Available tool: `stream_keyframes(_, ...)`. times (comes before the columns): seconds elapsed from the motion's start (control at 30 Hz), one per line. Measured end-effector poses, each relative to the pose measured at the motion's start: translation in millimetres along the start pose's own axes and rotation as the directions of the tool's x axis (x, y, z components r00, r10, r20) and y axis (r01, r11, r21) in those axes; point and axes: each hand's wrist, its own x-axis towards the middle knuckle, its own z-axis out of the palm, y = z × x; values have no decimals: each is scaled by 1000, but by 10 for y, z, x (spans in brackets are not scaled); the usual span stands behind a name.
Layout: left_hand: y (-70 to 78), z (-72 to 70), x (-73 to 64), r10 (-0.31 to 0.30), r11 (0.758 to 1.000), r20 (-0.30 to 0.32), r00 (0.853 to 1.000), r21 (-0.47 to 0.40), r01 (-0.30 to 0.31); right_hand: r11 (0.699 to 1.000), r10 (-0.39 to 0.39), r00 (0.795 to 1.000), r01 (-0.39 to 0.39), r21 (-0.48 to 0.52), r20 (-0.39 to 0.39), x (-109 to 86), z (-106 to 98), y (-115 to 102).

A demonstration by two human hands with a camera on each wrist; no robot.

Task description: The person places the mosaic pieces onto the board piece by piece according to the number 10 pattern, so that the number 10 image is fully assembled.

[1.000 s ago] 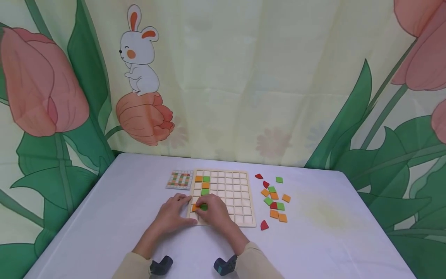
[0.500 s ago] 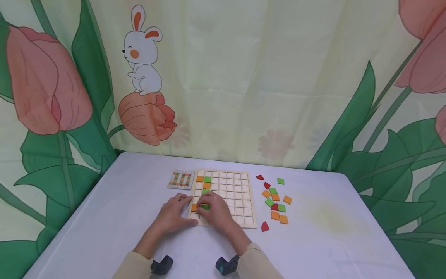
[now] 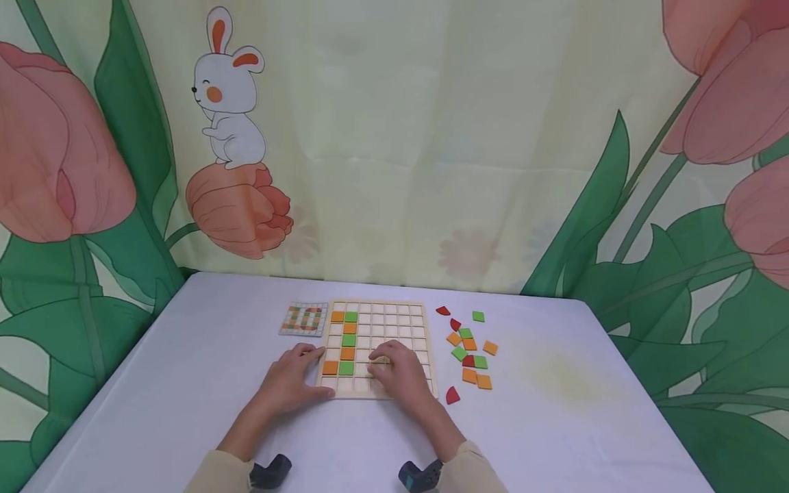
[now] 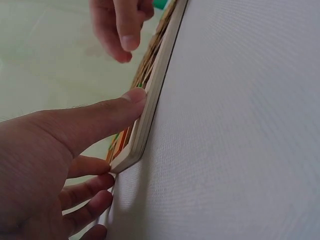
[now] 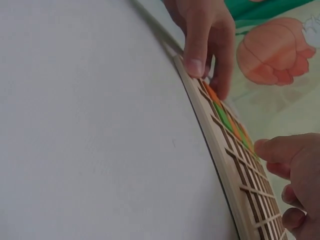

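Note:
A wooden grid board [image 3: 397, 396] lies on the table, with several orange and green square tiles in its left columns. My left hand [image 3: 288, 383] holds the board's near left corner, thumb against the front edge and fingers at the left edge. Over the middle of the board is my right hand [image 3: 401, 373], its fingers loosely bent and no tile seen in them. A green tile [image 3: 346, 368] sits in a cell to the left of that hand, beside an orange tile [image 3: 330, 368]. The right wrist view shows the right hand [image 5: 300, 170] above the grid.
A pattern card [image 3: 303, 320] with a coloured grid lies left of the board. To the right are several loose pieces: green squares [image 3: 478, 316], orange squares [image 3: 490, 348] and red quarter-rounds [image 3: 453, 395]. A printed curtain [image 3: 394, 171] hangs behind the table.
My right hand has let go of the green tile and moved right, uncovering that tile and an orange one above it. The left hand stays at the board's corner. The head view has shifted.

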Motion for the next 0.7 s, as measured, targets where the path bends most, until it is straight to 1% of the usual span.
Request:
stream_keyframes(0.2,-90,-21,-10,-29,999,21,999,-20,29,999,28,999,-27,18,-35,-87,-151,147)
stream_keyframes(0.4,-133,-29,3,-21,999,26,999,-29,22,996,84,995,-82,27,-61,-179,-347,271)
stream_keyframes(0.63,-87,-15,18,-5,999,41,999,-47,7,983,181,979,-184,-23,-92,-342,-622,451)
stream_keyframes(0.7,-70,-6,24,-4,999,46,999,-44,6,979,199,975,-203,-34,-99,-388,-696,500)
